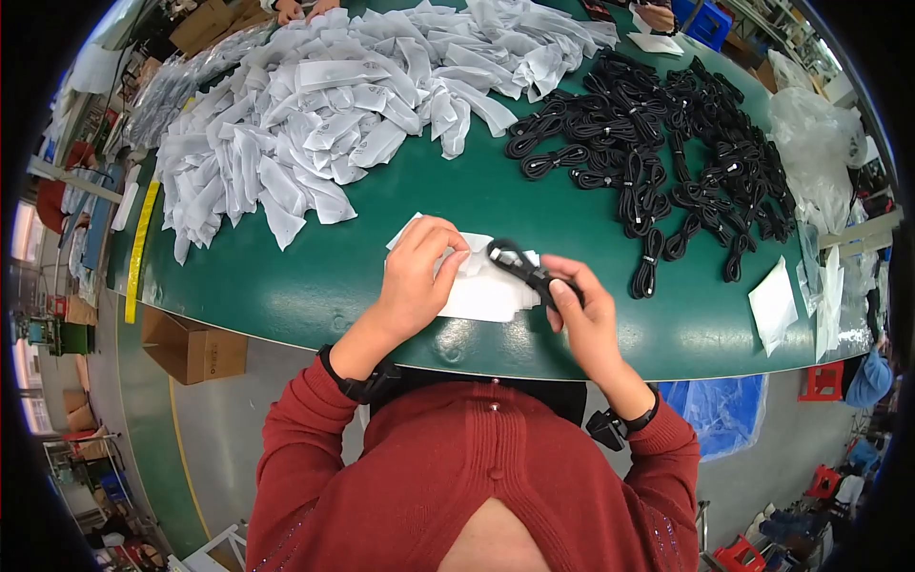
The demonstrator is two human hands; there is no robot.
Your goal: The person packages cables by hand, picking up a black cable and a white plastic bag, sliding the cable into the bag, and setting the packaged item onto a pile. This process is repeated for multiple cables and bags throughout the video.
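Note:
Between the fingers and thumb of my right hand (pixel 586 319) is a bundled black cable (pixel 519 267), its light metal plug end pointing toward my left hand. My left hand (pixel 416 272) is closed in a pinch on the edge of a thin white bag (pixel 474 264), just left of the cable's tip. A small stack of white bags (pixel 484 301) lies flat on the green table beneath both hands. The cable's front end is over the bag; whether it is inside the opening, I cannot tell.
A large heap of white bagged pieces (pixel 315 124) covers the table's far left. Several bundled black cables (pixel 648 133) are piled at the far right. White sheets (pixel 774 305) lie by the right edge. Other people's hands (pixel 656 16) show at the far side.

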